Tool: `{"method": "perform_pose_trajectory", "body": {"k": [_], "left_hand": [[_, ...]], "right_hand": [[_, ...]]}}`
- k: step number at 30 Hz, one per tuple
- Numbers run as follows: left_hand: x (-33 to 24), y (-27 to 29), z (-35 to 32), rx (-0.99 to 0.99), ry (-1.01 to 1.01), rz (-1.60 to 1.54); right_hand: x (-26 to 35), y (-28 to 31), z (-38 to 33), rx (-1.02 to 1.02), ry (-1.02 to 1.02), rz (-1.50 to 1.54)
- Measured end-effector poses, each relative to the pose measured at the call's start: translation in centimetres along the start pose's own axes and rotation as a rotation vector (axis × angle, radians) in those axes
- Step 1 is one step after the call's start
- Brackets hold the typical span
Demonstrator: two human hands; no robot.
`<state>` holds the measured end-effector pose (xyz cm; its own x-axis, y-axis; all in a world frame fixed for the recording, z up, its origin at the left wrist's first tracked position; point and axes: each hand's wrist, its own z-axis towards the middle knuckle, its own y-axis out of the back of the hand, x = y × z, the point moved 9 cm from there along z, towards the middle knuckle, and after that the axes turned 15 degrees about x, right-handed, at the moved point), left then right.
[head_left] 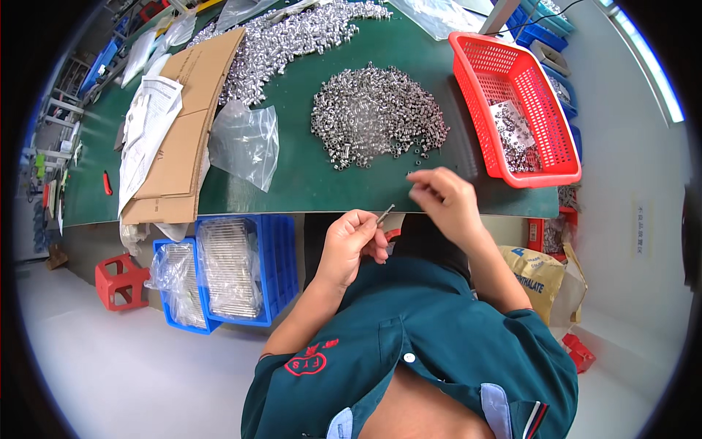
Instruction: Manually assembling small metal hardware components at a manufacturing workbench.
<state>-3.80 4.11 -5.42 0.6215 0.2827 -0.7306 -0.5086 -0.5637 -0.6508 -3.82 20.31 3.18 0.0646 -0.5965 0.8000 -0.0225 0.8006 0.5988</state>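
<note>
My left hand (349, 241) is closed around a thin metal rod (386, 213), whose tip sticks out past the thumb and index finger. Just below it shows a small red patch that I cannot make out. To the right, my right hand (447, 203) is at the table's front edge with its fingers curled. Its fingertips come together by a tiny dark spot; what they hold is too small to tell. Beyond both hands, a heap of small silvery metal rings (373, 113) lies on the green table (307, 186).
A red perforated basket (545, 178) with rings and a paper stands at the right. Flattened cardboard (175, 157), a clear plastic bag (245, 143) and a larger heap of metal parts (292, 44) lie on the left side. Blue crates (281, 267) stand below the table edge.
</note>
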Motion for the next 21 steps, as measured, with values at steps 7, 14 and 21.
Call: {"method": "perform_pose_trajectory", "body": {"k": [7, 14, 21], "left_hand": [[-0.1, 0.6, -0.3, -0.055, -0.004, 0.038], [-0.5, 0.8, -0.4, -0.099, -0.046, 0.103], [-0.9, -0.1, 0.0, -0.080, -0.042, 0.175]], "right_hand": [[0.0, 0.4, 1.5, -0.104, 0.081, -0.337], [0.0, -0.3, 1.2, -0.036, 0.051, -0.130], [-1.9, -3.6, -0.1, 0.222, -0.155, 0.540]]}}
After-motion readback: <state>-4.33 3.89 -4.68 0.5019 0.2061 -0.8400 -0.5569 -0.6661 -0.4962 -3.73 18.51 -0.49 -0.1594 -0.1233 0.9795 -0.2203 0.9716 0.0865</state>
